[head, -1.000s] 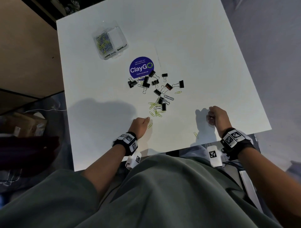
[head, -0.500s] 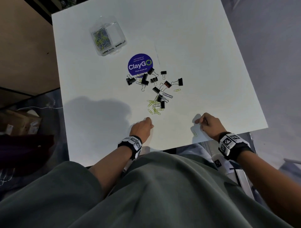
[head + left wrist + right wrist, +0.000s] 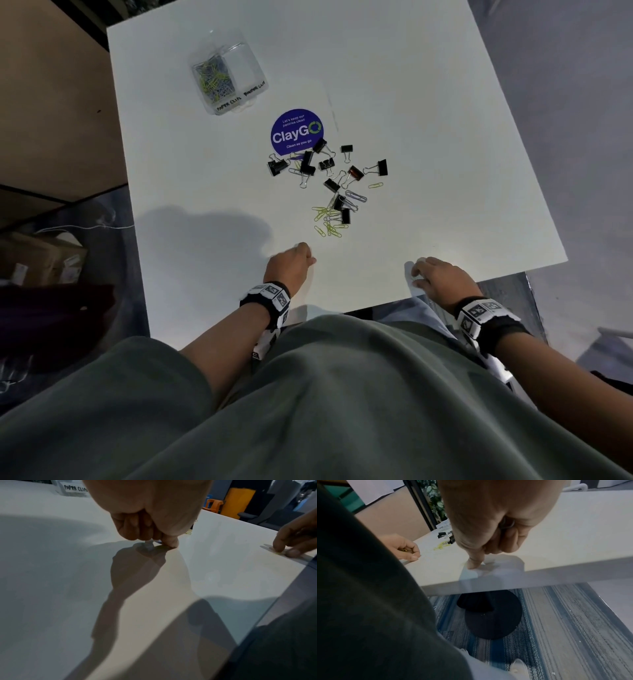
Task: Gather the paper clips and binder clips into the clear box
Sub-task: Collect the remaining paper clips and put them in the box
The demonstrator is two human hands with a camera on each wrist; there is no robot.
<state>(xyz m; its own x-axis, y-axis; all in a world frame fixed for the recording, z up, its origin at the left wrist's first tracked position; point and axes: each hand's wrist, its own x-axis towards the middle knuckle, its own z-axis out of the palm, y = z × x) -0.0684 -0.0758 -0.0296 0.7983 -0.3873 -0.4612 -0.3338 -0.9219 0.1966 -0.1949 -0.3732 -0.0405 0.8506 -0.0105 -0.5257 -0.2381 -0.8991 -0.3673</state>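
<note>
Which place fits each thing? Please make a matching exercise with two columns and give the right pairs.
Things:
1. clear box
2. ClayGo sticker
3. left hand
4. right hand

Places:
a. near the table's front right edge
b. far left part of the table
c. just below the yellow paper clips
d. between the box and the binder clips

Pairs: 1-b, 2-d, 3-c, 4-a

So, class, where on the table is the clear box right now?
In the head view the clear box sits at the far left of the white table, just beyond the purple sticker and the scattered clips, away from both hands.
</note>
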